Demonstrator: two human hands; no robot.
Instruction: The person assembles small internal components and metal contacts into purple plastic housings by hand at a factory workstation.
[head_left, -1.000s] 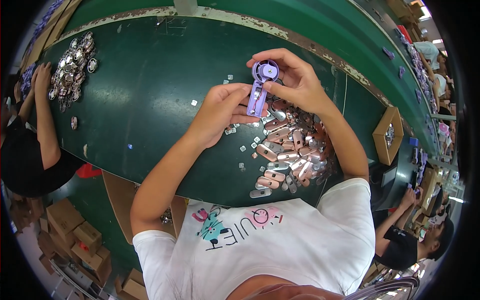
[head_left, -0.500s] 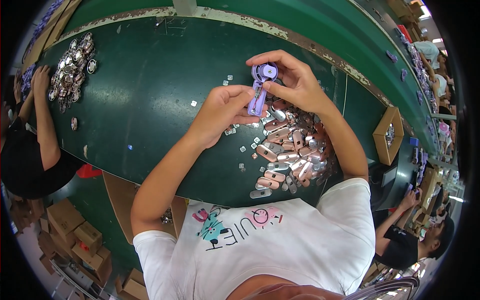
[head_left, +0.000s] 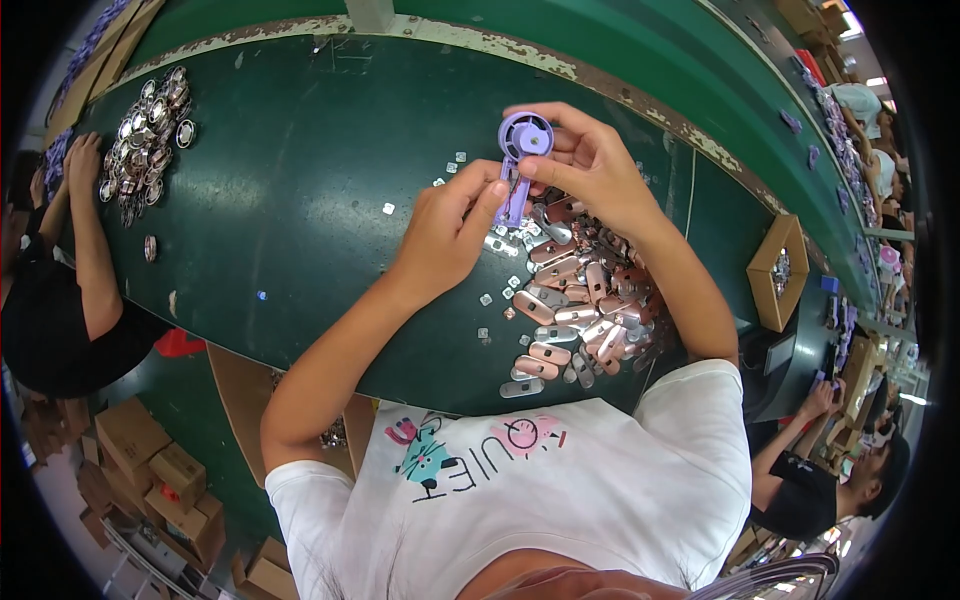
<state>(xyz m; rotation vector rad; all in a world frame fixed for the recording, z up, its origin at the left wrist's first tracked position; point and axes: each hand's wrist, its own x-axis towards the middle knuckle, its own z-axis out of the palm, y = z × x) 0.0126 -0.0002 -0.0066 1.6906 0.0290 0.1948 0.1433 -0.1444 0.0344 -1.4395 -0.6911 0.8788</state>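
Between my hands, above the green table, is a purple plastic handheld-fan housing [head_left: 537, 143] with a round head and a narrow open handle. Thin wires or small parts show inside the handle. My left hand [head_left: 455, 222] pinches the handle from the left, thumb on top. My right hand [head_left: 595, 170] grips the right side of the round head, thumb near the neck and fingers behind it. Just below lies a pile of shiny pink and silver oval cover plates [head_left: 580, 310]. Small clear square pieces [head_left: 486, 299] are scattered along the pile's left side.
A heap of round metallic rings [head_left: 145, 140] lies at the table's far left, near a co-worker's arm [head_left: 92, 230]. An open cardboard box [head_left: 765, 285] of small parts stands at the right. Another carton [head_left: 235, 400] is below the near edge. Beyond the table runs a green conveyor [head_left: 640, 60].
The fan housing has tilted a little, its round head now facing up more. My left hand has turned, its fingers curling closer round the handle. My right hand has shifted slightly.
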